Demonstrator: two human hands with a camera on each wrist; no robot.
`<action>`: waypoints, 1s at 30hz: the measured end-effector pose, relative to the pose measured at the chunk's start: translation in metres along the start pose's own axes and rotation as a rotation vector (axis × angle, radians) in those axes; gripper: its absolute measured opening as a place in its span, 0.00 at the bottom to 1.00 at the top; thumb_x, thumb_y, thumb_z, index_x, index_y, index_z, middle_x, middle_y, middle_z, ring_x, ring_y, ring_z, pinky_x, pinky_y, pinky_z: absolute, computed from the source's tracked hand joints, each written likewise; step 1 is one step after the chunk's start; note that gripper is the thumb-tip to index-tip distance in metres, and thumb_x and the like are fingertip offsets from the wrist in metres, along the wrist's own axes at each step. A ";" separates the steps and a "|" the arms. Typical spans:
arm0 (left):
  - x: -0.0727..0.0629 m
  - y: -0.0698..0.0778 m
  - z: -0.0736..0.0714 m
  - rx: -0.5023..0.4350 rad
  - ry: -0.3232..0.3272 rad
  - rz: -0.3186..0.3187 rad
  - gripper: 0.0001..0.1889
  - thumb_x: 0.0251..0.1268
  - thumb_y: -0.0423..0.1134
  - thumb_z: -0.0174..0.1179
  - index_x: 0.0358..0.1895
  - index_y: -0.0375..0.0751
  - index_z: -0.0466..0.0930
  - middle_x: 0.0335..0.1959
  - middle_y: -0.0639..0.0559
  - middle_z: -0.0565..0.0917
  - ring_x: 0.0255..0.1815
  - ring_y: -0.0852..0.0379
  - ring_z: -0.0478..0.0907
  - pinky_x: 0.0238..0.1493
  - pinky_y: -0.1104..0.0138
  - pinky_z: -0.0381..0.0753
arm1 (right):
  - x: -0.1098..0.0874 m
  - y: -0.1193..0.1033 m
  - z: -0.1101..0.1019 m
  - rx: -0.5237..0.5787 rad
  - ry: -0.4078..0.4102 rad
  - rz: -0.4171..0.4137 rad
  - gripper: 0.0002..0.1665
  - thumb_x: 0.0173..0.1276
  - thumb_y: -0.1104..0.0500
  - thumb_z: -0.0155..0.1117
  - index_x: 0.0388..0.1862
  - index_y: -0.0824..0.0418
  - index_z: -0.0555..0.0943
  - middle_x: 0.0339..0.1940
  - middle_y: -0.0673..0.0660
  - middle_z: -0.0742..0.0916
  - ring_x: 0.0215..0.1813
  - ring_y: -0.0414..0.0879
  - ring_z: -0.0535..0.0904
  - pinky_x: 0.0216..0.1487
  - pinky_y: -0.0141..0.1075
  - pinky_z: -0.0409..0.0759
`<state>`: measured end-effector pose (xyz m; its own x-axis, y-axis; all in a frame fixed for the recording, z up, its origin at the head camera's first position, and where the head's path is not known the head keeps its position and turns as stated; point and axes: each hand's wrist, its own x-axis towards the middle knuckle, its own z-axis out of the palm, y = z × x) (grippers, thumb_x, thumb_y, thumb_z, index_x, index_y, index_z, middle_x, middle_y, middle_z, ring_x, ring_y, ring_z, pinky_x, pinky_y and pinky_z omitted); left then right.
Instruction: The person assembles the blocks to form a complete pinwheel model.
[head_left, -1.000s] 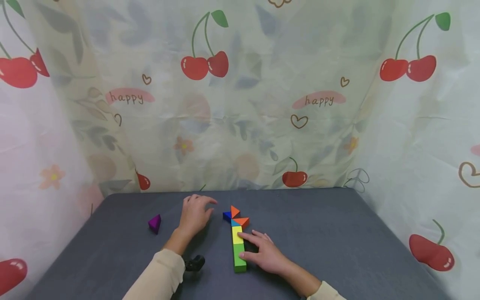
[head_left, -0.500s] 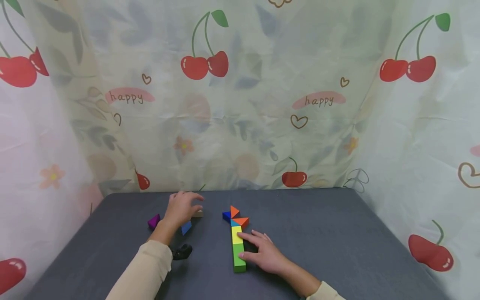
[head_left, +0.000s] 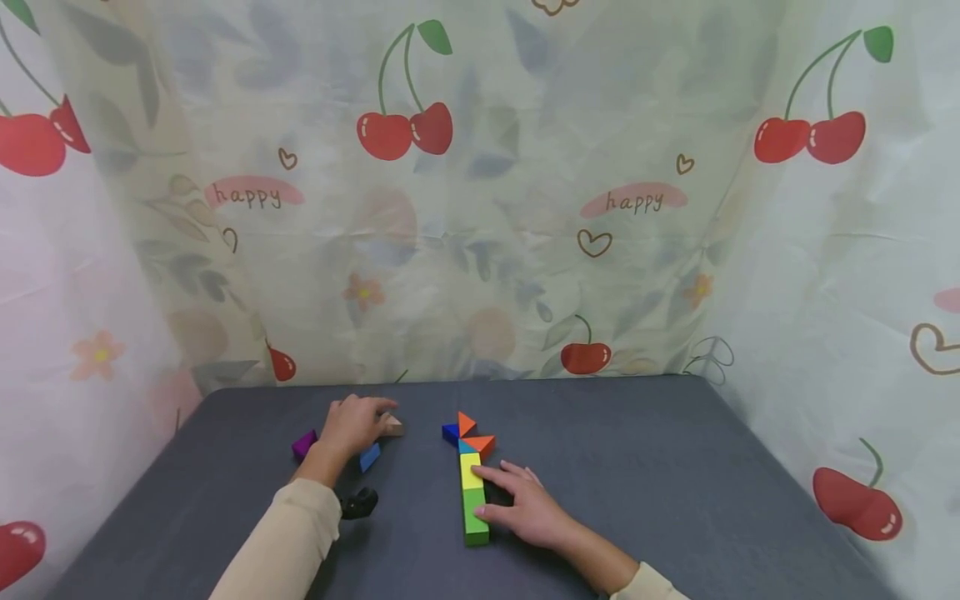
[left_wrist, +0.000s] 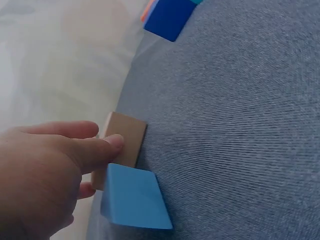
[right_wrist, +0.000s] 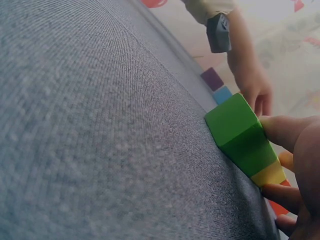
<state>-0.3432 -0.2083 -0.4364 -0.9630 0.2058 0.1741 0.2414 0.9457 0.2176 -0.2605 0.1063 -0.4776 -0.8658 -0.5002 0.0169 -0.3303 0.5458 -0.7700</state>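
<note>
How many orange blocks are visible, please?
2: the far orange block beside the dark blue block, the nearer orange block beside the turquoise block; the left hand may hide more.

The left hand [head_left: 349, 427] partly hides the beige block [head_left: 393, 427], perhaps a wedge. The left wrist view's top edge crops the dark-blue block [left_wrist: 170, 19].

The left sleeve [head_left: 281, 537] is cream, long and lightly creased, with a plain straight hem; the right sleeve [head_left: 648, 585] is cream too. A small, blocky, dark wrist camera [right_wrist: 218, 34] sits on the left wrist.
</note>
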 end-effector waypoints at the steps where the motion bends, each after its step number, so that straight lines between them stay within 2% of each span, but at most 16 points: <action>1: 0.000 0.000 0.001 0.000 0.001 0.002 0.18 0.67 0.42 0.63 0.59 0.51 0.82 0.49 0.48 0.84 0.50 0.42 0.75 0.47 0.46 0.69 | 0.000 0.000 0.000 -0.001 0.000 0.000 0.34 0.64 0.41 0.66 0.69 0.44 0.73 0.69 0.58 0.74 0.74 0.61 0.57 0.70 0.64 0.42; 11: 0.000 -0.003 0.006 0.043 0.053 0.055 0.16 0.60 0.41 0.69 0.52 0.48 0.85 0.42 0.51 0.85 0.45 0.45 0.77 0.47 0.47 0.71 | 0.000 -0.002 0.000 0.005 -0.002 0.011 0.34 0.64 0.41 0.67 0.69 0.44 0.74 0.68 0.57 0.74 0.74 0.61 0.57 0.70 0.64 0.43; 17: 0.000 -0.003 0.005 0.063 0.093 0.096 0.15 0.60 0.43 0.69 0.50 0.49 0.86 0.39 0.54 0.85 0.42 0.48 0.77 0.48 0.48 0.72 | -0.001 -0.002 0.000 -0.003 0.008 -0.003 0.34 0.64 0.41 0.67 0.69 0.45 0.73 0.68 0.56 0.75 0.74 0.61 0.57 0.70 0.63 0.43; 23: 0.000 0.003 0.002 0.078 0.108 0.124 0.16 0.60 0.45 0.69 0.51 0.51 0.86 0.40 0.56 0.85 0.43 0.50 0.76 0.53 0.48 0.70 | -0.001 -0.002 0.000 -0.003 0.008 -0.004 0.34 0.64 0.41 0.66 0.69 0.45 0.73 0.68 0.56 0.74 0.74 0.61 0.57 0.69 0.64 0.43; 30: -0.006 0.012 -0.005 0.098 0.131 0.155 0.18 0.59 0.45 0.70 0.53 0.52 0.85 0.41 0.56 0.85 0.47 0.48 0.76 0.55 0.46 0.68 | -0.001 -0.002 0.000 -0.003 0.009 -0.007 0.34 0.65 0.42 0.66 0.69 0.46 0.74 0.68 0.57 0.75 0.74 0.61 0.57 0.69 0.64 0.42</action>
<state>-0.3341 -0.1994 -0.4304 -0.8901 0.3218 0.3228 0.3660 0.9267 0.0856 -0.2590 0.1054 -0.4763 -0.8666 -0.4981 0.0282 -0.3377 0.5439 -0.7682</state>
